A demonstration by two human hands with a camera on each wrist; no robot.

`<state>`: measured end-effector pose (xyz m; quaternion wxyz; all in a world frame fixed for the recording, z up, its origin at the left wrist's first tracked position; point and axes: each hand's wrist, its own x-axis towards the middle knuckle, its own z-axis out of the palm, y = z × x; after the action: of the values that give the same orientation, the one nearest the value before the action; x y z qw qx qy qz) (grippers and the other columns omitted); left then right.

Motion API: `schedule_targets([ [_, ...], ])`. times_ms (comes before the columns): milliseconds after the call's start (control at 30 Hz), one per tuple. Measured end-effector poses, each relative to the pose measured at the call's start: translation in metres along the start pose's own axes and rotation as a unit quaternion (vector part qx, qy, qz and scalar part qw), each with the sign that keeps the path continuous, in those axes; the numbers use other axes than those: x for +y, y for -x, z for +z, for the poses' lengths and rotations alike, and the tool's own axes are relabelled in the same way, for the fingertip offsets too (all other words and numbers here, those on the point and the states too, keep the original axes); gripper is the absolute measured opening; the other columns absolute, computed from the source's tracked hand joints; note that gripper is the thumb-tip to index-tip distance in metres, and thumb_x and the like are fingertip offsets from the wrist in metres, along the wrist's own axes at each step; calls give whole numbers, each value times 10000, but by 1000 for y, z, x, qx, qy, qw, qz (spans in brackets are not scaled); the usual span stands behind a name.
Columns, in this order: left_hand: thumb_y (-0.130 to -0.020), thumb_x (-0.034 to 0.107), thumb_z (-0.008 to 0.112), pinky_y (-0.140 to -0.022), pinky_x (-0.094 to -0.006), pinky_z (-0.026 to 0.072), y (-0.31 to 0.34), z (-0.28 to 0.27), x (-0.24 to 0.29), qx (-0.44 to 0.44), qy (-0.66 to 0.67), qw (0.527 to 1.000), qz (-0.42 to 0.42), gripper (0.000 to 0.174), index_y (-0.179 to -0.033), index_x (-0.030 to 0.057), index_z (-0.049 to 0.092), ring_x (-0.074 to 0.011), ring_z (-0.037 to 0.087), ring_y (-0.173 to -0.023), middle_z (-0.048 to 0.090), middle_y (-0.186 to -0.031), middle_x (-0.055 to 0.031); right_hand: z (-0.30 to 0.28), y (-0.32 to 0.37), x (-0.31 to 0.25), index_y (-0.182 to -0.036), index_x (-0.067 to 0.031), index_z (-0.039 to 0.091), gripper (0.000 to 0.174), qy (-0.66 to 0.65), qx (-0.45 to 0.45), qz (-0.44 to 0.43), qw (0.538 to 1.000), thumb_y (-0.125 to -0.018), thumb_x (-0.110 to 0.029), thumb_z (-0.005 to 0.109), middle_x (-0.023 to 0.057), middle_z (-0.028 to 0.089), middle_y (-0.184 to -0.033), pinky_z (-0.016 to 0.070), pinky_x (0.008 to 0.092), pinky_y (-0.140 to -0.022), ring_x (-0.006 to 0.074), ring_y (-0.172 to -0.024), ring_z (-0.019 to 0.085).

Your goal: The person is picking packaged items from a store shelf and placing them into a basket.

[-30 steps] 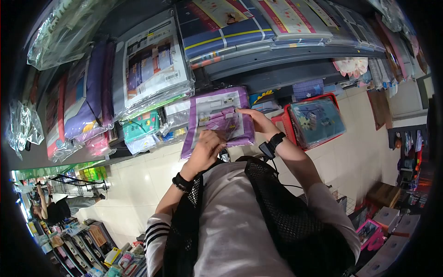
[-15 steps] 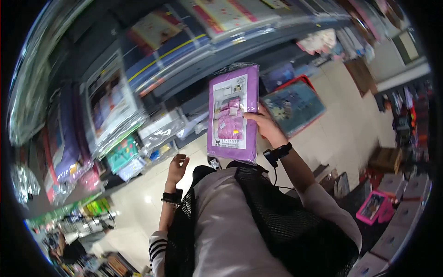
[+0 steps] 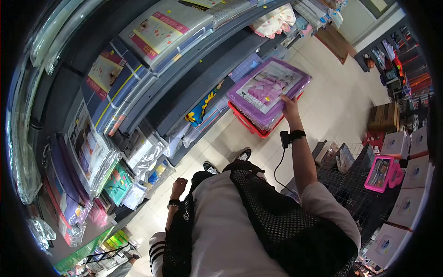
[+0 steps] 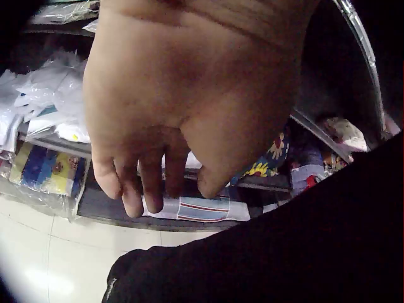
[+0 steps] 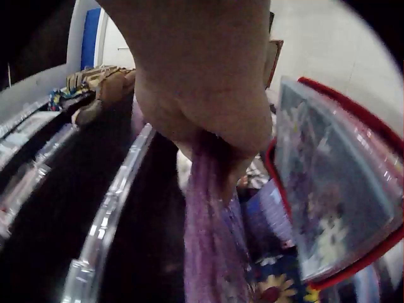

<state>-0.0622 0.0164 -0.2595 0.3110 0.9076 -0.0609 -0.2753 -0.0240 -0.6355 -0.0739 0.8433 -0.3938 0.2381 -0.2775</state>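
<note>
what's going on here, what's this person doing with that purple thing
A person's right hand holds a purple plastic-wrapped package by its edge, over a red basket that contains another packet. Whether the package touches the basket is hard to tell. The left hand hangs at the person's side with nothing in it. Dark shelves stacked with wrapped goods stand alongside.

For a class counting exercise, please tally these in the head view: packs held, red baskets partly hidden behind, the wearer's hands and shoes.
Pack: 1
Basket: 1
Left hand and right hand: 2
Shoes: 2
Total: 6
</note>
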Motion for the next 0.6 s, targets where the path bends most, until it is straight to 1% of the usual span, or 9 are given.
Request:
schedule_targets([
  [100,-856,340,607,-828,-399,519,-21,28,-66,-62,-114,991,44,294,-929,65,680,-324,640,-958,675,-992,-153,-118,-48,68,-1136,-53,541,349,139,39,11,989,-809,44,616,61,632,-994,545,347,-734,204,-869,632],
  [167,-865,325,594,-821,-404,519,-7,4,-14,-91,-64,993,-31,267,-934,83,683,-326,638,-956,671,-998,-141,-128,-35,80,-1082,-30,545,304,143,64,-18,988,-799,27,639,54,620,-913,524,315,-600,188,-744,620],
  [233,-874,277,569,-802,-406,525,-8,3,-17,-95,-64,990,-86,225,-927,89,682,-322,640,-934,672,-976,-137,-152,-33,86,-1058,-19,536,331,237,206,170,934,-766,6,690,57,614,-851,486,311,-517,168,-651,593],
  [300,-867,194,546,-770,-400,537,-20,5,-51,-131,-302,930,165,164,-891,109,684,-300,647,-878,673,-933,-122,-165,-40,97,-1076,0,515,419,255,199,138,936,-725,-29,743,65,614,-806,461,316,-469,161,-599,581],
  [367,-859,221,563,-777,-401,532,-4,-7,-26,-92,-117,989,18,166,-872,113,690,-316,649,-885,679,-942,-122,-194,-58,123,-1139,29,460,524,395,253,-17,883,-720,-57,762,118,623,-902,515,341,-584,212,-698,614],
  [400,-848,246,578,-791,-401,525,-6,-6,-30,-92,-82,990,-68,178,-874,115,697,-330,646,-913,681,-971,-126,-190,-57,120,-1139,29,460,524,393,257,-17,883,-720,-57,762,118,623,-902,515,341,-584,212,-698,614],
  [500,-832,272,588,-778,-394,522,-5,-4,-60,-73,-70,995,-11,205,-878,106,700,-321,653,-896,684,-915,-143,-142,-44,91,-1176,47,408,617,487,328,-27,809,-710,-105,782,175,605,-991,528,387,-778,294,-845,627],
  [567,-827,278,586,-752,-388,526,-6,-4,-67,-44,-44,998,13,214,-866,100,699,-305,664,-854,687,-869,-145,-97,-29,66,-1276,18,322,754,482,336,-2,809,-690,-117,778,284,527,-1186,441,449,-960,417,-1126,529],
  [600,-829,236,549,-682,-356,526,-2,-5,-67,-67,-70,995,1,196,-845,105,694,-244,668,-774,687,-843,-114,-89,-33,72,-1296,1,340,826,524,398,13,753,-632,-131,814,308,434,-1292,407,476,-997,463,-1216,432],
])
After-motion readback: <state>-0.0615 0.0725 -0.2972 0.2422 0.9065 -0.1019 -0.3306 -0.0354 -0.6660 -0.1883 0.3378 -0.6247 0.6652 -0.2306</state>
